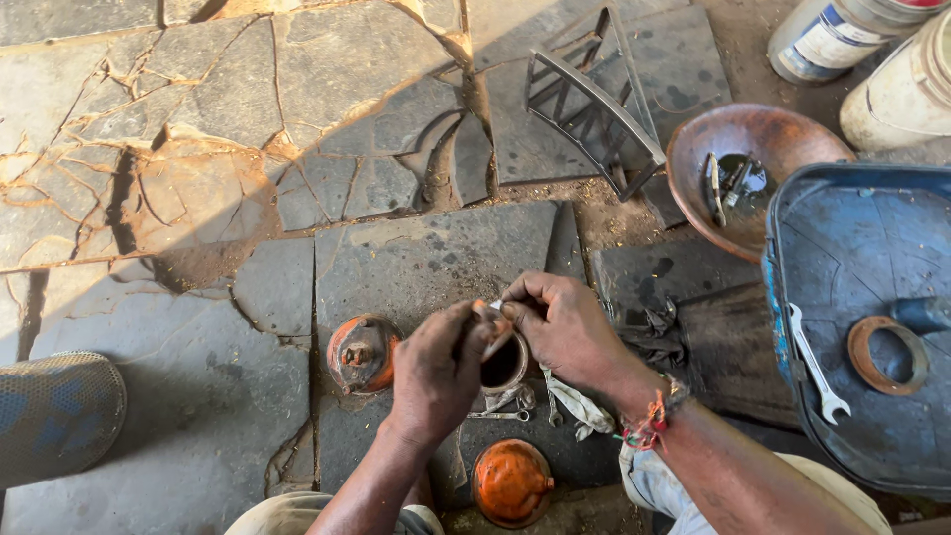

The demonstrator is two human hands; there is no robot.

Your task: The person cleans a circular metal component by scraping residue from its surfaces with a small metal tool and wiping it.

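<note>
A: What's in the hands?

B: A small metal cup-shaped part, round, dark and hollow inside, held just above the stone floor near its bottom edge, about mid-width. Left hand is wrapped closed around its left side. Right hand has its fingers pinched tight at the rim on something small and pale (too hidden to name).

A: Around it?

B: Just left, an orange rusty domed part with a stub in the middle, sitting on the floor. Below the hands, a second orange dome, smoother. Under the cup, small metal bits and a spanner, partly hidden by the wrists. A dirty pale rag lies just right of them.

A: Further out?

B: Right edge, a blue plastic tray, scuffed, holding a silver open-ended spanner and a rusty ring. Above it, a rusty round bowl with dark liquid and tools in it. A grey angle-iron frame lies toward the top. Two pale buckets sit in the top right corner. Floor is cracked grey slabs, sandy joints. A mesh shoe is at the left edge.
</note>
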